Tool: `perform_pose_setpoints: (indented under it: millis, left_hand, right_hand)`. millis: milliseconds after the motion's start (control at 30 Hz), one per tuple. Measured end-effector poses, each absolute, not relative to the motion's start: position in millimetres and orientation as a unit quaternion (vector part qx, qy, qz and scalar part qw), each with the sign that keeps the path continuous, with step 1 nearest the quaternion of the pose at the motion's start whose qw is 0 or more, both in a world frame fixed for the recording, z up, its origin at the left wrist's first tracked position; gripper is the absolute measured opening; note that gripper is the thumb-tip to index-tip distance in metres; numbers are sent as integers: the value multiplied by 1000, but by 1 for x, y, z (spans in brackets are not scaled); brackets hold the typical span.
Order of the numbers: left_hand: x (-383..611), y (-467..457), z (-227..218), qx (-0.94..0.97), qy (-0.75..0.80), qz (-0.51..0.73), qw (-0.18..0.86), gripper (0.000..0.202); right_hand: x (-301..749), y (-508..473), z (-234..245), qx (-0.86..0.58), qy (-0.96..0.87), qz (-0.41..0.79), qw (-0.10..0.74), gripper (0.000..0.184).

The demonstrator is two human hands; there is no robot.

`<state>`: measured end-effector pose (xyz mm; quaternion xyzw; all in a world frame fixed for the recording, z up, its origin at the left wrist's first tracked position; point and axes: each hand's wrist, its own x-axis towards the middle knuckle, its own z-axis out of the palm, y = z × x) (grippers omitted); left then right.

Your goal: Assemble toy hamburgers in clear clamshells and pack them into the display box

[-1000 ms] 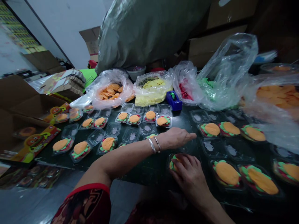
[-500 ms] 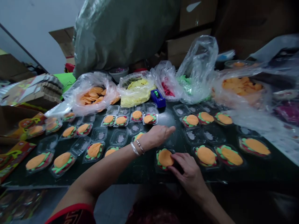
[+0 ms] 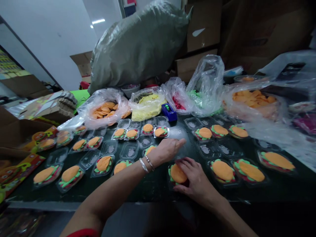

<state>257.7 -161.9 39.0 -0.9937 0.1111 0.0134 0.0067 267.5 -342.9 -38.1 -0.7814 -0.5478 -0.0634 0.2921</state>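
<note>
A toy burger (image 3: 178, 173) with an orange top and green and red layers sits in a clear plastic box at the front middle of the dark table. Around its right side, my right hand (image 3: 195, 177) is closed, thumb low and fingers over the upper edge. My left hand (image 3: 168, 149), with bracelets at the wrist, is just above the box near its raised clear lid (image 3: 179, 152). Its fingers look curled, and what they hold, if anything, is hidden. Beneath the left forearm another toy burger (image 3: 120, 167) shows in part.
Several boxed toy burgers (image 3: 223, 170) stand in rows on both sides, lids open. Behind them are plastic bags of orange pieces (image 3: 105, 110), yellow pieces (image 3: 148, 102) and green pieces (image 3: 195, 95), plus a blue tape dispenser (image 3: 169, 113). Printed cartons (image 3: 18, 172) lie at left.
The view has tilted up a little. My right hand has shifted further over the toy burger, wrapping its side and top edge. My left hand stays nearly in place.
</note>
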Motion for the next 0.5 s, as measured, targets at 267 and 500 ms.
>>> perform_pose_setpoints:
  millis: [267, 500]
  left_hand:
    - [248, -164, 44, -994, 109, 4, -1, 20]
    - [242, -164, 42, -995, 95, 6, -10, 20]
  right_hand:
    - [270, -345, -21, -765, -577, -13, 286, 48]
    - [275, -354, -29, -741, -568, 9, 358, 45]
